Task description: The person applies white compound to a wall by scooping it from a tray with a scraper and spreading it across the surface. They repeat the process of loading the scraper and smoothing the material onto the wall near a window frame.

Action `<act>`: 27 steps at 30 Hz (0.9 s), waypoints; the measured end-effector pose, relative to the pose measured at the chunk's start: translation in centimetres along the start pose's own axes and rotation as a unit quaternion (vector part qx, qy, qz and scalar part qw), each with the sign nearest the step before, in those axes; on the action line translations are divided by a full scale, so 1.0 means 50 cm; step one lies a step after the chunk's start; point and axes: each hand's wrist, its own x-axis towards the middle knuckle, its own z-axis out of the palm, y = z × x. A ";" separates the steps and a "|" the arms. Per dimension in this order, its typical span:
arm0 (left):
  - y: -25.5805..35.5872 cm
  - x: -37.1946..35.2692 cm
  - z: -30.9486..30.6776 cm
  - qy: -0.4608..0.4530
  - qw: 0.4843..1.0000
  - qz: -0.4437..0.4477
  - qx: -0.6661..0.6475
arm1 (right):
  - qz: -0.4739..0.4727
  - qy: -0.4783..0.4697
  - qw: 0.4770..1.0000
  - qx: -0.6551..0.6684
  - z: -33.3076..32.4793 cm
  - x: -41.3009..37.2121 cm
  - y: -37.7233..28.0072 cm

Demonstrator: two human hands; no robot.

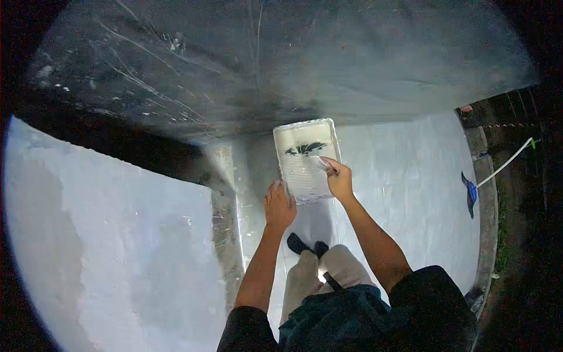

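Note:
A rectangular white tray (299, 184) with a ribbed lower part lies in front of me, with a dark patch across its upper middle. At its lower left edge rests my left hand (280, 205), fingers spread against the rim. My right hand (340, 179) is at the tray's right side, its fingers closed on a small whitish tool (318, 161) that reaches over the tray. What kind of tool it is cannot be made out.
A dark, scratched surface (352, 64) spans the top of the view. A pale slab (141, 234) is at the left. At the right, a blue and black object with a white stick (504, 164) lies by the floor's curb (488, 229).

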 end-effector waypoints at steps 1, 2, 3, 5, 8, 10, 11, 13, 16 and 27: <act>-0.013 0.000 0.018 -0.009 1.000 -0.015 -0.010 | 0.007 -0.005 1.000 -0.003 0.014 0.005 0.022; -0.026 0.001 0.040 -0.016 1.000 -0.021 -0.012 | -0.016 -0.016 1.000 -0.021 0.031 0.013 0.048; -0.040 0.001 0.066 -0.022 0.998 -0.049 -0.027 | -0.039 -0.026 0.998 -0.040 0.046 0.024 0.068; -0.067 0.000 0.119 -0.034 0.995 -0.084 -0.043 | -0.043 -0.047 0.995 -0.074 0.066 0.045 0.111; -0.090 -0.006 0.181 -0.021 0.992 -0.108 -0.070 | -0.060 -0.080 0.986 -0.134 0.077 0.074 0.165; -0.095 -0.005 0.210 -0.034 0.972 -0.198 -0.118 | -0.088 -0.089 0.979 -0.158 0.078 0.094 0.197; -0.096 -0.004 0.226 -0.038 0.971 -0.202 -0.119 | -0.084 -0.093 0.979 -0.159 0.078 0.102 0.214; -0.105 0.012 0.268 -0.021 0.943 -0.236 -0.235 | -0.092 -0.095 0.970 -0.206 0.077 0.129 0.242; -0.100 0.049 0.381 0.022 0.886 -0.360 -0.292 | -0.109 -0.079 0.947 -0.292 0.087 0.179 0.324; -0.103 0.054 0.500 0.025 0.515 -0.600 -0.611 | -0.160 -0.044 0.888 -0.429 0.154 0.278 0.462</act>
